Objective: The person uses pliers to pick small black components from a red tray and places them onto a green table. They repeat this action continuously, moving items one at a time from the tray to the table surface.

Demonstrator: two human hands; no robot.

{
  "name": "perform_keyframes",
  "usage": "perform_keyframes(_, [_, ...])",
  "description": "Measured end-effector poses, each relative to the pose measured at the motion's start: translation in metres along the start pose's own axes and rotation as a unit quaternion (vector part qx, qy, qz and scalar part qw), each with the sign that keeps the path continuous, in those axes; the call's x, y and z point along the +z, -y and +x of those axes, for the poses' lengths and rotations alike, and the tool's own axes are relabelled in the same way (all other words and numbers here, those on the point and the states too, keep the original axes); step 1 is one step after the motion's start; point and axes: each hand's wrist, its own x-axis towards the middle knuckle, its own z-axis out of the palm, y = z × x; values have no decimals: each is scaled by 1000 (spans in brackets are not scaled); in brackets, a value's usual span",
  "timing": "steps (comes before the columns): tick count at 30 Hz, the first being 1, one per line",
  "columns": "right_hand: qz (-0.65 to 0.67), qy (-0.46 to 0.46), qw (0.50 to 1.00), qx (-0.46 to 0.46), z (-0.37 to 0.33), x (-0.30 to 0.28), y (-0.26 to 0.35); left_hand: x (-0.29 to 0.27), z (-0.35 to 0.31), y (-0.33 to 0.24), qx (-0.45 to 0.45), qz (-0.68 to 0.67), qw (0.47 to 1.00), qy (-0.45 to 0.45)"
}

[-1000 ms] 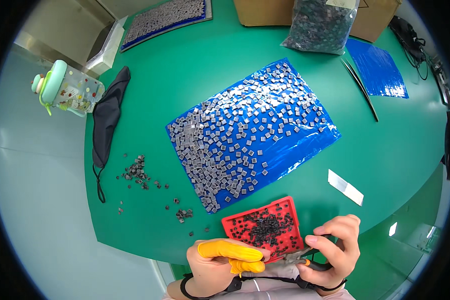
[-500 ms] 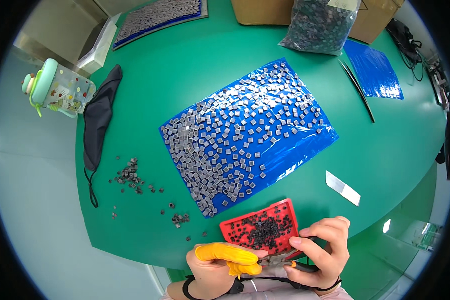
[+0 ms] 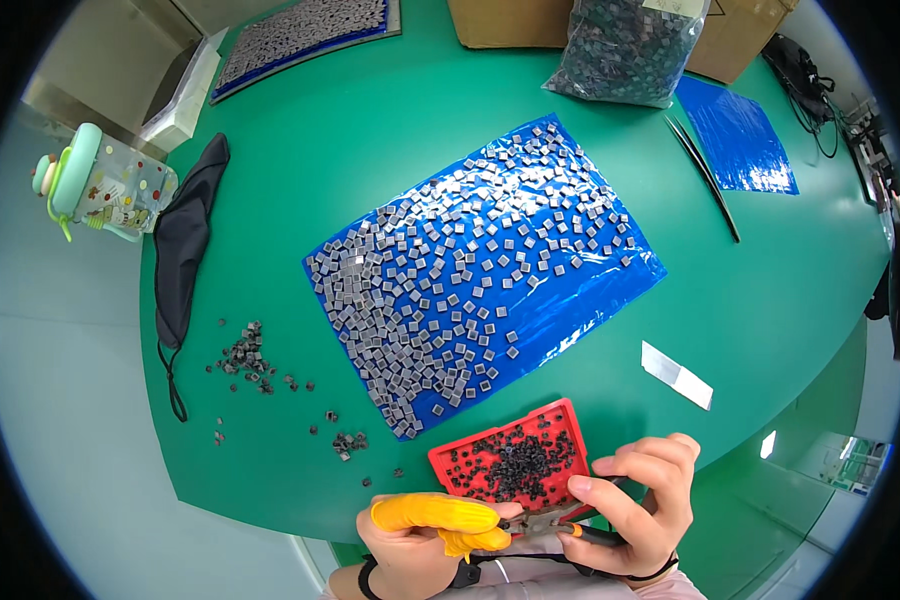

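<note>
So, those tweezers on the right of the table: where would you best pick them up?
I'd pinch the tweezers around mid-length, coming from above and from the person's side, with a finger on each long edge. They lie slim and slanted on the green table; their closed end points nearer the person, while the split end sits beside the small blue sheet.

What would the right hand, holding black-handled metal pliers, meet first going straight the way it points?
Likely the left hand in yellow finger covers, at the tips of the pliers; depth is unclear.
</note>
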Motion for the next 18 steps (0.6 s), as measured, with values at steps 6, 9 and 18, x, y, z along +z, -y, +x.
perform_keyframes(6, [43,-4,999,-15,-1,-1,-5,5,-6,-11,3,9,1000,14])
perform_keyframes(9, [88,-1,996,-15,0,-1,-6,3,6,-23,112,106,983,96])
perform_keyframes(18, [178,28,984,-9,4,4,-6,6,27,-22,349,260,887,157])
